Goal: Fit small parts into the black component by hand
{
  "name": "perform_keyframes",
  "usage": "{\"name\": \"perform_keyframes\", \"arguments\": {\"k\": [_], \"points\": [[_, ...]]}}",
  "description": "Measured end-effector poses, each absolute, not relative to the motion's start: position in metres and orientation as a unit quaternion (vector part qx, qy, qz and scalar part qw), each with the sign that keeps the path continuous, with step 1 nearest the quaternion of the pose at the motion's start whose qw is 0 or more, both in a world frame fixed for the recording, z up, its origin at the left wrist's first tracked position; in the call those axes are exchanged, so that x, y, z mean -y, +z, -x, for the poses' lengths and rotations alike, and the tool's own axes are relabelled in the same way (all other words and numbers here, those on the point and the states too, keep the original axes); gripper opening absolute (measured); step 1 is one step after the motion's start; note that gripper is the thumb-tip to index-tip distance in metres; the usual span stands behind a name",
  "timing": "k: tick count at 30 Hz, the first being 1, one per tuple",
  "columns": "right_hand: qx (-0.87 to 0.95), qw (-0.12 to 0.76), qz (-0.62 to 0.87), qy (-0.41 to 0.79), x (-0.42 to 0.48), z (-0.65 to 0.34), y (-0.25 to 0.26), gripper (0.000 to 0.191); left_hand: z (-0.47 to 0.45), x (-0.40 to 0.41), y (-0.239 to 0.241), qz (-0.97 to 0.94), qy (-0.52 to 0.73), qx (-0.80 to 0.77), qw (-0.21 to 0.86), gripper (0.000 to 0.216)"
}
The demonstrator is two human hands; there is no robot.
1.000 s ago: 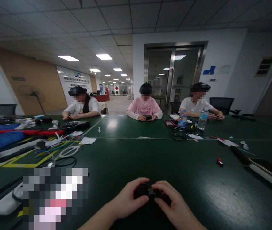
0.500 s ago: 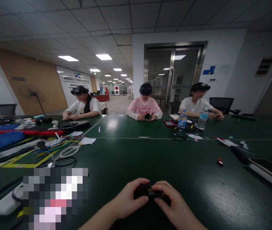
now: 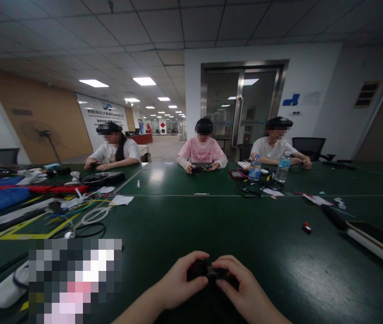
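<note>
My left hand (image 3: 179, 281) and my right hand (image 3: 241, 283) meet low in the middle of the view, just over the green table. Between them is a small black object (image 3: 212, 272), gripped from both sides by thumbs and curled fingers. Its kind is hard to make out, since the fingers cover much of it and it is dark against the table. Each hand is closed on its own side of the object, and the fingertips of the two hands are nearly touching.
On the green table (image 3: 177, 225), a white power strip (image 3: 5, 288), coiled white cable (image 3: 95, 216) and blue tray (image 3: 0, 202) lie left. A small red object (image 3: 306, 227) and a flat dark-topped device (image 3: 378, 240) are right. Two bottles (image 3: 254, 168) stand farther back. Three people sit opposite.
My hands stay nearly still around the black object. The background shifts slightly left in view. Across the table, the person in pink has turned the dark thing and moved their hands apart.
</note>
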State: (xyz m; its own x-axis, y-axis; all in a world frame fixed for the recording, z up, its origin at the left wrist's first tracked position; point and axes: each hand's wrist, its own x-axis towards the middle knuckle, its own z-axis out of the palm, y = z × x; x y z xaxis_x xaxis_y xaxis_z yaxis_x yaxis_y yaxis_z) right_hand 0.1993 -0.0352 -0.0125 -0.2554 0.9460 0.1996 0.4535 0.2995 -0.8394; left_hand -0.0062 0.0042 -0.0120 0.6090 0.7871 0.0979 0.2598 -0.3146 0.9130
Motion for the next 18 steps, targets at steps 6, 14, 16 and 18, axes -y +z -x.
{"name": "perform_keyframes", "arguments": {"k": [6,14,16,18], "points": [[0.715,0.371,0.483,0.343,0.0350,-0.1986,-0.0132,0.029,0.0069,-0.0055,-0.0117,-0.762,0.265,-0.352,0.475,0.049],[0.716,0.380,0.471,0.348,0.0341,-0.1992,-0.0148,0.028,0.0060,-0.0073,-0.0152,-0.772,0.263,-0.351,0.461,0.050],[0.716,0.381,0.469,0.350,0.0340,-0.1992,-0.0150,0.028,0.0052,-0.0069,-0.0127,-0.777,0.260,-0.348,0.455,0.043],[0.716,0.379,0.471,0.350,0.0345,-0.1988,-0.0146,0.029,0.0048,-0.0068,-0.0114,-0.780,0.256,-0.344,0.456,0.040]]}}
